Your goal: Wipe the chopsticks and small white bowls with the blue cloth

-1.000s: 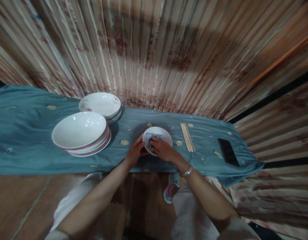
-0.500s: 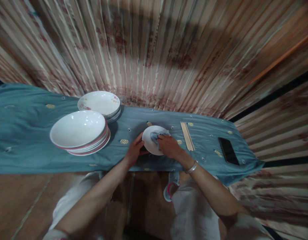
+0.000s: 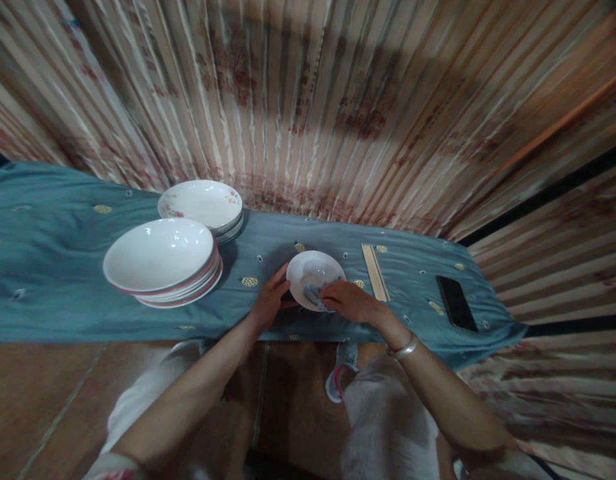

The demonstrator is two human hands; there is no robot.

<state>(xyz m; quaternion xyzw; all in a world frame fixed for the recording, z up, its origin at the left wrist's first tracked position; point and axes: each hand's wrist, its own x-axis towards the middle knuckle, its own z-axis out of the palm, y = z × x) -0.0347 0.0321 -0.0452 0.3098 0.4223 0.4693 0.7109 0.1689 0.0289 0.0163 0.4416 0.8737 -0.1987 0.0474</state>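
A small white bowl (image 3: 301, 270) is held above the blue patterned cloth, close to its front edge. My left hand (image 3: 271, 297) grips the bowl's left side, thumb at the rim and the other fingers partly hidden beneath. Inside the bowl, at its lower right, my right hand (image 3: 349, 301) is closed on a bluish-grey cloth (image 3: 313, 293) pressed against the inner surface. Part of that cloth is covered by the fingers. Just right of the bowl lies a bundle of light wooden chopsticks (image 3: 375, 272).
On the left stands a stack of large white bowls with red rims (image 3: 161, 257). Behind it is a stack of floral plates (image 3: 203, 203). A black phone (image 3: 457, 303) lies at the right on the tablecloth (image 3: 258, 230). A pleated curtain (image 3: 298, 100) hangs behind the table.
My right hand and the cloth have moved from the bowl's upper right toward its lower right. The bowl's inside shows more now. My left hand keeps its grip.
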